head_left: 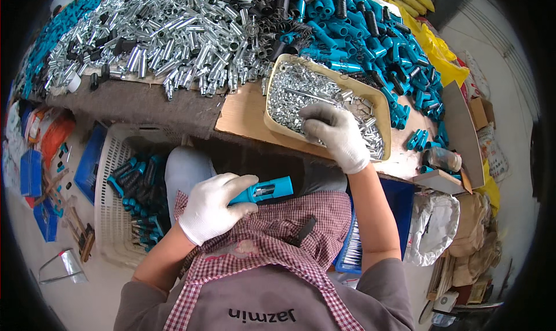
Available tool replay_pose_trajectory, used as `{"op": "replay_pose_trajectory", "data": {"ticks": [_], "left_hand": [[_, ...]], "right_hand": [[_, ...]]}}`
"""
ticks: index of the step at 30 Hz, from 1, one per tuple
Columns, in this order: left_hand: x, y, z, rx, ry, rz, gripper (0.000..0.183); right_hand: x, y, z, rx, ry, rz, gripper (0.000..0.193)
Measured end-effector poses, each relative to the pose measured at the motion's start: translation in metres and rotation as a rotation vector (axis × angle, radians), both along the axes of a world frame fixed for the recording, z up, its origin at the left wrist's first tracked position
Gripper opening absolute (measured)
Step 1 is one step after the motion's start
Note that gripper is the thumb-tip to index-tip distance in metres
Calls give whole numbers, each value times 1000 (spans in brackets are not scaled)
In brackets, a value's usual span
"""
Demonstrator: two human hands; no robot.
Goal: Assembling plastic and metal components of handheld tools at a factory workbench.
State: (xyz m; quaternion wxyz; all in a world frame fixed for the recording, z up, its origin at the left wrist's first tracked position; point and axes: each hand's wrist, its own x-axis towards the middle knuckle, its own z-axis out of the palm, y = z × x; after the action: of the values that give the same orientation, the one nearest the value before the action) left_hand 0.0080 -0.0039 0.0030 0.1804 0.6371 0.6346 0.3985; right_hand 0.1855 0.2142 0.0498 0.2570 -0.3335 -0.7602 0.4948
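Note:
My left hand [214, 206], in a white glove, is wrapped round a teal plastic tube-shaped housing [275, 190] above my lap. A slot in the housing's side shows a shiny metal piece inside. My right hand [336, 131], gloved too, hovers over a cream tray [270, 122] with its fingers curled and thumb drawn in. Whatever those fingers hold, if anything, is hidden. Small metal nuts and pins [289, 96] fill the tray. A thin metal rod [307, 95] lies across them just beyond my fingertips.
Behind the tray, metal tubes [168, 29] are heaped at left, teal housings [341, 29] at right, with black springs [278, 29] between. A white basket [113, 197] of teal and black parts stands left of my legs. A clear jar [443, 158] lies at the table's right.

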Motion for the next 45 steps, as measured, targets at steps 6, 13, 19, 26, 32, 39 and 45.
{"op": "replay_pose_trajectory", "data": {"ticks": [6, 13, 19, 26, 32, 39, 45], "left_hand": [[-1, 4, 5, 40, 242, -38, 68], [4, 4, 1, 40, 312, -56, 81], [6, 4, -5, 45, 320, -63, 80], [6, 4, -4, -47, 317, -77, 78], [13, 1, 5, -317, 103, -63, 71], [8, 3, -3, -172, -206, -94, 54], [11, 2, 0, -119, -150, -138, 49]], "right_hand": [[-8, -53, -8, -28, -104, 305, 15], [-4, -82, -35, -12, -109, 335, 12], [10, -90, -51, 106, 36, 350, 21], [16, -99, -44, 180, -159, 339, 40], [18, -96, -48, 598, -173, 416, 45], [13, -43, -19, 558, 73, 344, 23], [-21, 26, -19, 731, -472, -123, 24]]}}
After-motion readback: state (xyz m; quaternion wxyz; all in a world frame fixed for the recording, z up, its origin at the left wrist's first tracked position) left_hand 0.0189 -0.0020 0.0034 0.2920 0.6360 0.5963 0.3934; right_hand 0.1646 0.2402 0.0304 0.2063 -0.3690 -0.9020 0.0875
